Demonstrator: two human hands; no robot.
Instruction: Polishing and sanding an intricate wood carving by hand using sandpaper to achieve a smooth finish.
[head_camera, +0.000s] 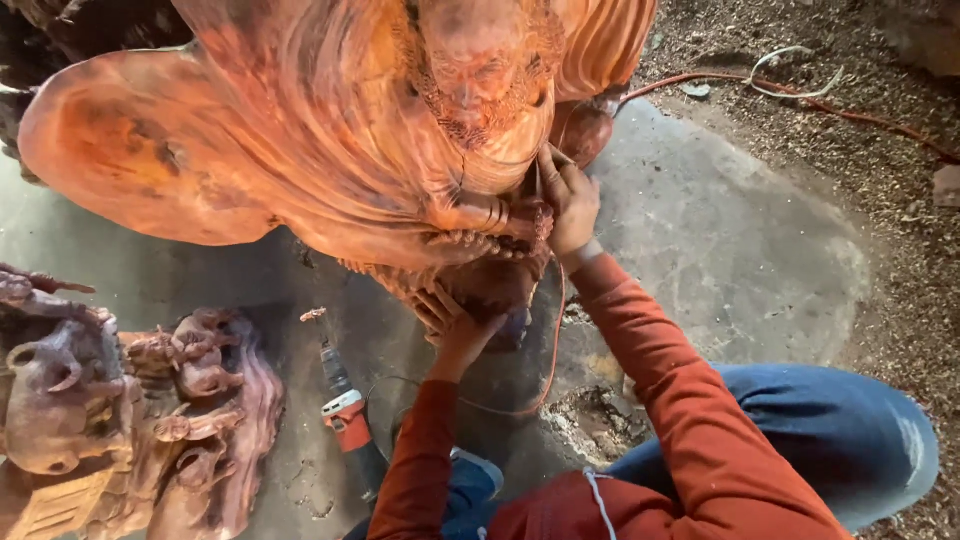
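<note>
Sawdust and wood chips are spread over the floor (730, 250) around a bare grey concrete patch, and an orange cable (800, 100) is trailed across the litter at the upper right. A large reddish-orange wooden carving (300, 150) of a robed, bearded figure is seen from above, filling the upper half of the view. The right hand (570, 200) is closed around a thin carving tool (537, 180), whose tip is pressed into the detailed carved area just below the figure's beard. The left hand (455, 325) is laid with spread fingers against the underside of the carving, grasping nothing. A red and black power tool (348, 415) is left lying on the floor near the left forearm. A second, darker carving (120, 400) of clustered animal figures is set at the lower left.
</note>
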